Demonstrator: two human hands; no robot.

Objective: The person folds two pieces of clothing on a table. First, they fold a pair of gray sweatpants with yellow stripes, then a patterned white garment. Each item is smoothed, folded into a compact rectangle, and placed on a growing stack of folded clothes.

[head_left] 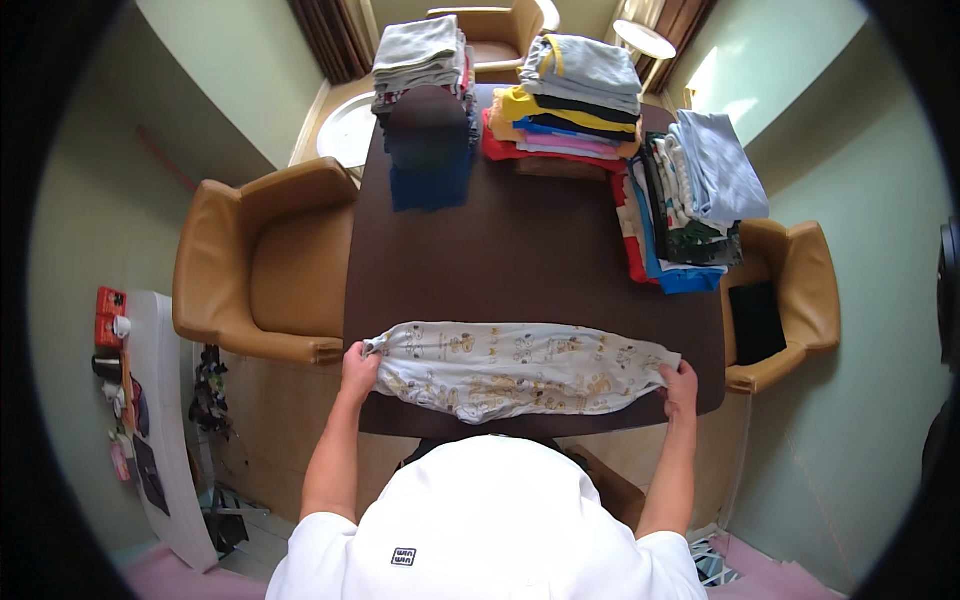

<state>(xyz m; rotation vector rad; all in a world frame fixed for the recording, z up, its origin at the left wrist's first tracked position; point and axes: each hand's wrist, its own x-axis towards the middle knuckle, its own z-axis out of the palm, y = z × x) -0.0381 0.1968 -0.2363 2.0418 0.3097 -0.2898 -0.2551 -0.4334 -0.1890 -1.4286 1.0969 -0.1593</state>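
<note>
A pair of white printed pants (520, 370), patterned in tan and grey, lies stretched sideways along the near edge of the dark table (480, 265). It looks folded lengthwise, with wrinkles along its lower side. My left hand (360, 370) is closed on the bunched left end. At the opposite end, my right hand (680, 387) pinches the narrower edge near its corner. Both arms reach forward on either side of my white shirt.
Folded clothes stand in a tall pile (425, 130) at the far left, a colourful pile (565, 110) at the far middle, and another pile (695, 200) at the right edge. Tan armchairs flank the table, one at left (265, 260), one at right (785, 300).
</note>
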